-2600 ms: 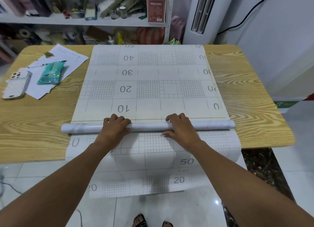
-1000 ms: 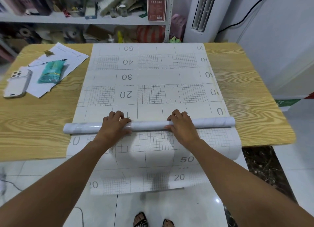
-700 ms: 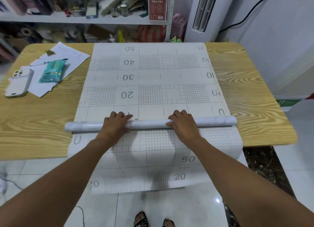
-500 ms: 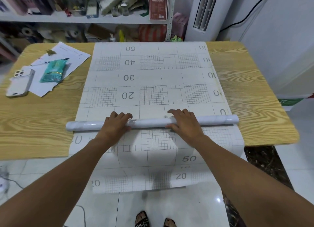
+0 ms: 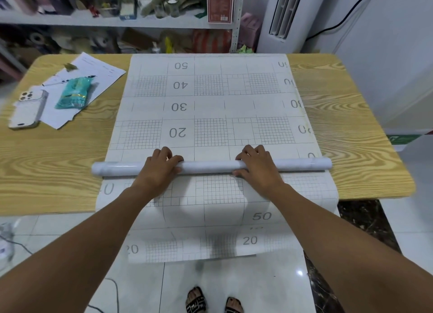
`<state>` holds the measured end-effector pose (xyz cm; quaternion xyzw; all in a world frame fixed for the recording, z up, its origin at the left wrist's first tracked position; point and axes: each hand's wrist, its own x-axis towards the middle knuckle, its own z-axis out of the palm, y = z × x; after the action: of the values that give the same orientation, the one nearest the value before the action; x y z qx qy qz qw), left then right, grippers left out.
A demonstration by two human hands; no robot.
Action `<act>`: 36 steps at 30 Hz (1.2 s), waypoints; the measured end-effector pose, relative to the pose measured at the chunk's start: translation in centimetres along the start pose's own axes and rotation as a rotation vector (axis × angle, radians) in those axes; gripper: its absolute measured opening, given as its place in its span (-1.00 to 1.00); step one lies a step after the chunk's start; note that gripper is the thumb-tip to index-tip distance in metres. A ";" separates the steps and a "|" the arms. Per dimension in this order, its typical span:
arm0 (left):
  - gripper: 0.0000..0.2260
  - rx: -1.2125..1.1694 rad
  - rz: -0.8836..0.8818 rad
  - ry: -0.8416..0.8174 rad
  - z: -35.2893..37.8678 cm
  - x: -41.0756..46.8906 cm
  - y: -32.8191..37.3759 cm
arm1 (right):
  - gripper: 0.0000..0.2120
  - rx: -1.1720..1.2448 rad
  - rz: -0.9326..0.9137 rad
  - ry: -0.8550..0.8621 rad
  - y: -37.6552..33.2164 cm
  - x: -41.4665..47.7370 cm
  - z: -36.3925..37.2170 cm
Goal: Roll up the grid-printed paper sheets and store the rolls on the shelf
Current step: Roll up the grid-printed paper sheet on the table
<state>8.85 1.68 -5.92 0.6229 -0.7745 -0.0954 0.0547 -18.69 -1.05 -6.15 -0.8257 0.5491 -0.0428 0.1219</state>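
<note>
While both hands curl over the roll (image 5: pixel 210 166), which lies across the grid paper (image 5: pixel 210 106) on the counter (image 5: pixel 351 125), the left hand (image 5: pixel 159 169) and right hand (image 5: pixel 257 167) should push evenly, I think. Then the ends should stay lined up and the roll tight.

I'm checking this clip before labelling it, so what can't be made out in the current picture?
- Head view: how many layers the roll holds; its ends show no detail.
- The printed number beside the left hand, covered by the hand and roll.
- Shelf contents, blurred.
- Text on the red box, too small.
- Right hand palm contact, hidden.
</note>
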 end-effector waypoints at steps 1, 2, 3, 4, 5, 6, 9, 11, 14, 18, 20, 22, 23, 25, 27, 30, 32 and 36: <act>-0.75 0.023 0.004 0.005 0.0 -0.1 0.0 | -0.62 -0.004 -0.003 0.001 0.0 0.0 0.0; -0.71 0.049 0.010 0.003 0.1 -0.1 -0.1 | -0.62 -0.006 -0.006 0.004 0.1 0.0 0.0; -0.66 0.068 0.017 -0.004 0.3 -0.1 -0.1 | -0.62 -0.007 -0.007 0.008 0.1 0.0 0.0; -0.62 0.081 0.022 -0.015 0.4 0.0 -0.2 | -0.62 -0.008 -0.005 0.009 0.1 0.0 0.0; -0.59 0.093 0.027 -0.022 0.5 0.0 -0.2 | -0.62 -0.010 -0.003 0.007 0.1 0.0 0.0; -0.58 0.101 0.029 -0.026 0.5 0.1 -0.2 | -0.62 -0.014 -0.002 0.004 0.1 0.0 0.0; -0.60 0.098 0.009 -0.027 0.2 0.3 -0.1 | -0.64 -0.035 -0.014 -0.002 0.2 0.0 0.0; -0.57 0.085 0.005 -0.036 0.1 0.5 0.0 | -0.65 -0.040 -0.017 -0.006 0.3 0.0 -0.1; -0.45 0.031 -0.020 -0.048 0.0 0.7 -0.1 | -0.66 -0.032 -0.015 -0.020 0.2 0.1 -0.2; -0.54 0.000 -0.029 -0.057 -0.3 0.5 0.0 | -0.60 0.011 0.014 -0.008 0.0 0.1 -0.4; -0.65 0.032 0.002 -0.061 -0.3 0.4 0.0 | -0.58 0.036 0.024 0.002 -0.1 0.0 -0.5; -0.73 0.045 0.018 -0.065 -0.4 0.3 0.0 | -0.54 0.049 0.031 0.013 -0.1 0.0 -0.6; -0.75 0.040 0.018 -0.067 -0.5 0.3 0.0 | -0.52 0.043 0.032 0.011 -0.1 0.0 -0.7; -0.76 0.026 0.018 -0.074 -0.6 0.3 0.0 | -0.52 0.021 0.040 0.002 -0.1 0.0 -0.7; -0.76 0.028 0.018 -0.080 -0.6 0.3 0.0 | -0.54 0.026 0.053 0.004 0.1 0.1 -0.7; -0.76 0.027 0.001 -0.094 -0.4 0.4 -0.1 | -0.58 0.032 0.058 -0.004 0.1 0.3 -0.6; -0.76 0.022 -0.012 -0.101 -0.1 0.4 -0.3 | -0.59 0.011 0.059 -0.016 0.2 0.3 -0.5; -0.72 0.045 0.016 -0.029 0.1 0.1 -0.4 | -0.62 -0.013 0.058 -0.016 0.3 0.2 -0.3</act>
<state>9.18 1.50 -6.14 0.6165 -0.7820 -0.0866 0.0301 -18.96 -1.43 -5.96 -0.8105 0.5722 -0.0292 0.1219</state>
